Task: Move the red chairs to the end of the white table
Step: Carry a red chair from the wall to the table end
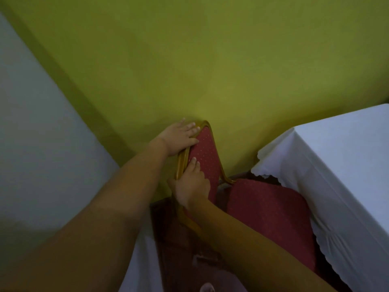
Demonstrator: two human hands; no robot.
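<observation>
A red chair [267, 211] with a dotted red seat and a gold frame stands below me, its seat partly tucked under the white table [345, 157] on the right. Its red backrest rises against the green wall. My left hand [179, 138] lies over the top left corner of the backrest, fingers spread across the gold frame. My right hand [191, 186] grips the backrest's left edge lower down, thumb on the outer side of the frame. The chair's legs are hidden.
The green wall [189, 60] stands right behind the chair. A pale wall [31, 123] meets it on the left. The white tablecloth hangs down with a scalloped hem [265, 175]. Dark red floor [174, 239] shows under the chair.
</observation>
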